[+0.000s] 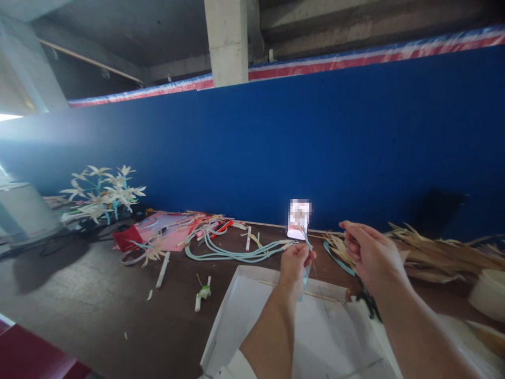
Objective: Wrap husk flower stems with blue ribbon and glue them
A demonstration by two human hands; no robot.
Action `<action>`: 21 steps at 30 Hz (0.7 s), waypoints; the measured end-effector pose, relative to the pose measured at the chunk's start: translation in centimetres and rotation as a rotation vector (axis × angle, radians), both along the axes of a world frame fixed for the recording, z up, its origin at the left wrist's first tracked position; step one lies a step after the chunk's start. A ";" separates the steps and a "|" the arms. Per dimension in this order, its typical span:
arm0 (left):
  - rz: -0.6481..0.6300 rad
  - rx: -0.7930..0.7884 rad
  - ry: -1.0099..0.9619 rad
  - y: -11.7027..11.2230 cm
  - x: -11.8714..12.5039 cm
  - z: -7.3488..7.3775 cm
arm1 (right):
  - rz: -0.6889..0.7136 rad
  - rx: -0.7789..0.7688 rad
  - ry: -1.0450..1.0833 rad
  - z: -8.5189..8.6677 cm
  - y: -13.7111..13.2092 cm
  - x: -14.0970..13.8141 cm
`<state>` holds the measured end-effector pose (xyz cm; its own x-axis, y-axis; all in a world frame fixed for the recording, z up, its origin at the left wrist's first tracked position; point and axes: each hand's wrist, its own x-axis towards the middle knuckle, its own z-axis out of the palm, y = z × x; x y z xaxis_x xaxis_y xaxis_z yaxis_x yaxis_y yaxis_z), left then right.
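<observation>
My left hand (295,263) is closed above a shallow white box lid (224,302), pinching a light-blue strip (306,279) that sticks out above and below the fingers. A fine dark thread or wire seems to hang near it. To the right and a little higher, my right hand (373,255) is raised with its fingers pinched together; whatever they hold, if anything, is too small to make out. Light-blue cords (240,257) lie in loops on the table left of my left hand. Just behind that hand stands a phone (298,231) with a lit screen.
White flowers on blue stems (104,195) stand at the left. Pink sheets (173,223) and sticks lie before the blue partition (236,152). Dry husks (430,258) spread at the right, near black-handled scissors (370,304) and a white roll (489,295).
</observation>
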<state>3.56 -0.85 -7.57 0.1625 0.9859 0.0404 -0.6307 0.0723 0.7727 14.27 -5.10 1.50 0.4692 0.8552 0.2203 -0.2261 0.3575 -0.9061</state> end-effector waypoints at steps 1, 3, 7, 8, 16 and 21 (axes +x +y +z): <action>-0.005 0.006 -0.004 0.0 0.0 0.0 | 0.003 0.002 0.009 -0.2 0.0 0.1; -0.022 0.020 -0.020 0.1 -0.1 -0.1 | 0.004 0.005 0.030 -0.5 0.1 0.3; -0.047 0.053 -0.135 0.5 -0.9 0.1 | -0.008 0.015 0.122 -1.0 0.1 1.1; -0.041 0.042 -0.183 0.6 -1.2 0.2 | -0.016 0.020 0.150 -1.1 0.1 1.4; 0.014 -0.082 -0.531 2.1 -4.1 0.4 | -0.039 0.065 0.325 -1.2 -0.5 3.2; 0.045 -0.126 -0.594 2.5 -5.0 0.5 | -0.081 0.108 0.361 -0.4 -1.2 3.9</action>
<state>-1.45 1.68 -7.04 0.1059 0.9944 -0.0058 -0.9558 0.1034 0.2751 18.19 -6.31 1.11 0.5982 0.7930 0.1153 -0.4905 0.4761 -0.7299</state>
